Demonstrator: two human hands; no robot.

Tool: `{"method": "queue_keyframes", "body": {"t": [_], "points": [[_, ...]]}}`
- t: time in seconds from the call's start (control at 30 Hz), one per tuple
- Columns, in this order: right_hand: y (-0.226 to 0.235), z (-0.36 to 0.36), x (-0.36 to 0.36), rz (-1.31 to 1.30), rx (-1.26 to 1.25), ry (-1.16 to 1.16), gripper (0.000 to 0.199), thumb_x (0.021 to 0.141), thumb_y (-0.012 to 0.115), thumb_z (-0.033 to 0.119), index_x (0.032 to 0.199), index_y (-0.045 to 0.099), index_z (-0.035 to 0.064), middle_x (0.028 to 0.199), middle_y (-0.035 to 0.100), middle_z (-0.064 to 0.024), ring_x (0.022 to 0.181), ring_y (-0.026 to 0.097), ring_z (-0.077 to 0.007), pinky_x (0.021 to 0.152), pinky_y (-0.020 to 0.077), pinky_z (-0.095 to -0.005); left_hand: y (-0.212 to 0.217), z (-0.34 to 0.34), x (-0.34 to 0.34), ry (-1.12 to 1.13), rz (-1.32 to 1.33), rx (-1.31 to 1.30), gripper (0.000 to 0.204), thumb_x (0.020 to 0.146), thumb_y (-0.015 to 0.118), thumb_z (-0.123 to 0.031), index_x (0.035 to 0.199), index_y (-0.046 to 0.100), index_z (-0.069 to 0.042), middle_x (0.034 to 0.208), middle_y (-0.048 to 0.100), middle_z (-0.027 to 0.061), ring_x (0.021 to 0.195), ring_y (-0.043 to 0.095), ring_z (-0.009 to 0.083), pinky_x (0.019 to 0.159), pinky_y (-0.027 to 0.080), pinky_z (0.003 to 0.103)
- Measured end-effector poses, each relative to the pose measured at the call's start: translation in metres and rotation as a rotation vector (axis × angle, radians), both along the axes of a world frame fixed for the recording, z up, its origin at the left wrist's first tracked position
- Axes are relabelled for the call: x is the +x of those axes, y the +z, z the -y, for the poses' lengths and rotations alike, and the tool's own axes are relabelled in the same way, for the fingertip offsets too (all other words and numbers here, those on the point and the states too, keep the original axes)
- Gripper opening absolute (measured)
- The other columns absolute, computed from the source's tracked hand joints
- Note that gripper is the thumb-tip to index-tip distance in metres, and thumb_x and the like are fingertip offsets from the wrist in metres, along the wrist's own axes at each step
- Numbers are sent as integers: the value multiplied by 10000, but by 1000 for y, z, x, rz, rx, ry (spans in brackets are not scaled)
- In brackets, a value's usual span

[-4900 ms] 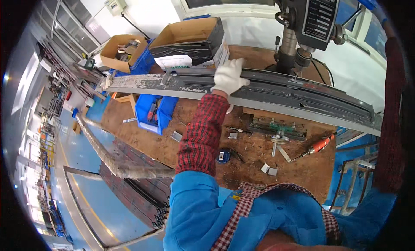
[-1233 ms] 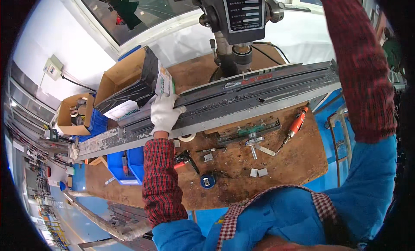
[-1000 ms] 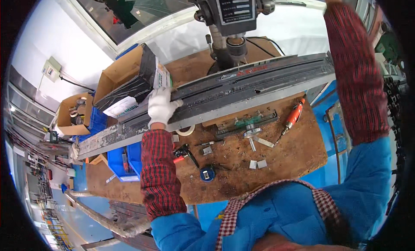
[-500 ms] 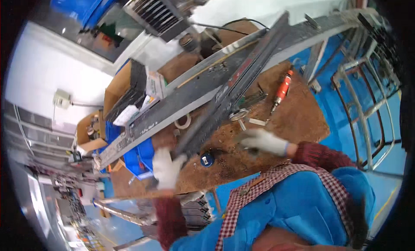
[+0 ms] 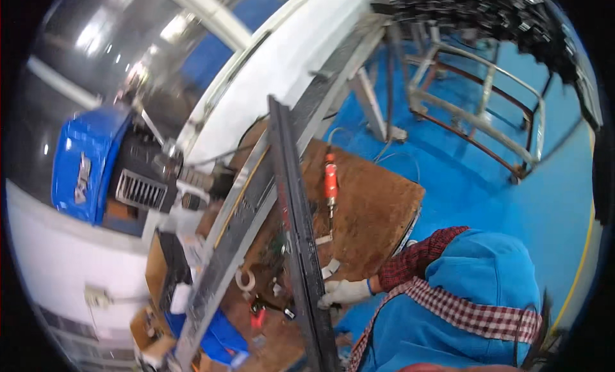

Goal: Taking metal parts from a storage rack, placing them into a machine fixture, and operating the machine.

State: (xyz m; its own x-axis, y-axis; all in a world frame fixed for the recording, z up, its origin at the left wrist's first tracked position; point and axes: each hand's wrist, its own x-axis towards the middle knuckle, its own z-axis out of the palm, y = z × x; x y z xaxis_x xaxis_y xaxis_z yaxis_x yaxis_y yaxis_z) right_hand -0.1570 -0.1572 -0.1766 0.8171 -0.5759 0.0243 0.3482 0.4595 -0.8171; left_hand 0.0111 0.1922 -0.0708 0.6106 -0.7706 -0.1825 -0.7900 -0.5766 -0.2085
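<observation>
The right hand [image 5: 346, 293] is touching the dark bar [image 5: 298, 224] at its nine o'clock; whether it is grasping, I cannot see.

Window pane [image 5: 138, 45]: dark, dotted with white glare, its reflections smeared
White wall [image 5: 295, 71]: bright, nearly washed out to me
Drill press [image 5: 90, 170]: streaked by motion blur
Cardboard box [image 5: 157, 269]: soft, detail lost
My right hand [image 5: 346, 292]: pale glove, slightly blurred
Blue floor [image 5: 461, 186]: well lit, soft shadows beneath the metal cart [image 5: 477, 123]
Yellow floor line [image 5: 582, 263]: bowed by fisheye distortion near the black rim
</observation>
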Motion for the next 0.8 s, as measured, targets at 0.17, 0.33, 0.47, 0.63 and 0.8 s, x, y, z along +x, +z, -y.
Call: {"method": "queue_keyframes", "body": {"t": [0.17,0.33,0.47,0.63,0.8], "points": [[78,-23,-47,-304,-168,-52,198,950,612,236,1000,662,51,889,666,-15,742,578,-134,649,476,-293,313,207,148,-278,-14,-129,659,815,800,-250,1382,573,-1,1132,672,230,959,648,403,893,525,436],[130,-24,-103,-561,-327,-319,240,908,635,259,928,673,22,747,658,-53,605,579,-196,557,482,-305,42,118,83,-157,-1239,174,528,944,635,-447,1263,611,-27,977,659,220,837,642,436,705,513,522],[172,-36,-169,-687,-327,-586,275,919,637,284,848,673,20,666,628,-30,548,561,-178,529,481,-316,55,167,6,-580,-668,-233,489,941,656,-433,1205,635,-22,947,665,212,785,633,429,674,512,507],[222,-61,-275,-669,-418,-927,373,918,641,322,763,667,-16,628,633,-60,517,580,-176,492,491,-307,80,225,-42,-849,-530,-395,719,845,754,-224,1494,507,-41,1130,674,241,978,650,444,871,530,458],[249,-64,-403,-664,-309,-1079,248,906,640,253,789,652,34,648,608,-35,525,564,-136,482,455,-258,156,259,-190,-978,-509,-274,726,885,731,-276,1519,476,-31,1216,672,251,1006,659,467,873,534,469]]}}
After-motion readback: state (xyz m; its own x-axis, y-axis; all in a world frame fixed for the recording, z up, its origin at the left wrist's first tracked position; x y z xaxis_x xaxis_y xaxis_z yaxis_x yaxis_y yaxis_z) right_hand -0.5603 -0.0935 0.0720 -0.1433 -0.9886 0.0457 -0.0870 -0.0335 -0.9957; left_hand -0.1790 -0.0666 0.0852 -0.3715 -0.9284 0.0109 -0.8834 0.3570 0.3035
